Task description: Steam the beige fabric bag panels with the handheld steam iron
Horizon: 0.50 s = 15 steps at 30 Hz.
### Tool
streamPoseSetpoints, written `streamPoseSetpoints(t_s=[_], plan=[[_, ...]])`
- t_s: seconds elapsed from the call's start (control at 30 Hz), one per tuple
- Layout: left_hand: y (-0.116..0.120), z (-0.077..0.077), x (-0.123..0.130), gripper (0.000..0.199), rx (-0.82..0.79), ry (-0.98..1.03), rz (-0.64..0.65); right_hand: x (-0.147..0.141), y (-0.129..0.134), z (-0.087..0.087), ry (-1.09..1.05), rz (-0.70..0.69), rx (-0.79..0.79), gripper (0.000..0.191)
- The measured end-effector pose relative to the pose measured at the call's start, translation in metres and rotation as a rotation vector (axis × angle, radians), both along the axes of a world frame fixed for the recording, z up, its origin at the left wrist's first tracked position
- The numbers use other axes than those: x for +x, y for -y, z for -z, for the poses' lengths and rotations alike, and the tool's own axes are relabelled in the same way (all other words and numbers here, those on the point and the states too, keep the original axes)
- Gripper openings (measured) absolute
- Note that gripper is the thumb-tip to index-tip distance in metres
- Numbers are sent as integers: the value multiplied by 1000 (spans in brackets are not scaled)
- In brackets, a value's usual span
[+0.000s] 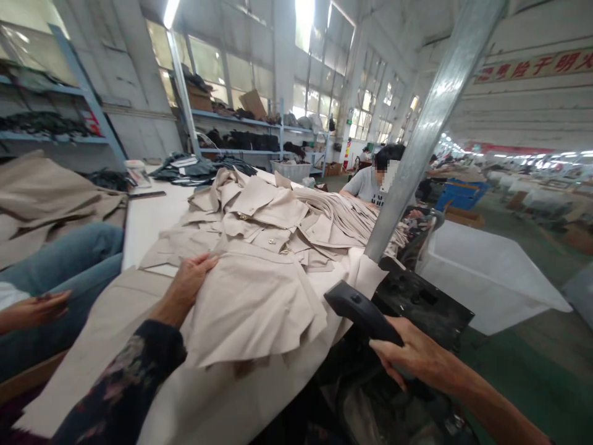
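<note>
The left hand (193, 276) pinches a beige panel (254, 303), the exact contact blurred. The right hand (405, 349) curls around a black handle (364, 310), hiding its lower end.

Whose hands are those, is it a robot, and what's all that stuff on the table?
No robot here, just a person with bare hands. They wear a camera on their head, looking forward and down, so this one picture shows roughly what is in front of them.

The left hand pinches the edge of a beige cloth piece. The right hand grips a black curved handle; I can't tell what it belongs to.

On the white table lies a big, messy pile of beige cloth. The other hand, at the left edge, belongs to somebody else. Farther back sits a person in a grey shirt.
</note>
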<state>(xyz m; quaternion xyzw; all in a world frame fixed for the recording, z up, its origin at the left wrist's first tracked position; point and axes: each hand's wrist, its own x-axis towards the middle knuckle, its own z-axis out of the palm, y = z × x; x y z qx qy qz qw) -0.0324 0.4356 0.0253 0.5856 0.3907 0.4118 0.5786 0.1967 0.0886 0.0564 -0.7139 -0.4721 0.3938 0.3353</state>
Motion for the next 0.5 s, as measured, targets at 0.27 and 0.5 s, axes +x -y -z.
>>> streamPoseSetpoints(t_s=[0.27, 0.5], plan=[[-20, -128, -3, 28, 946, -494, -124, 7, 5, 9, 70, -19, -8, 24], [27, -81, 40, 43, 1346, -1161, 290, 1, 2, 4, 40, -57, -25, 27]])
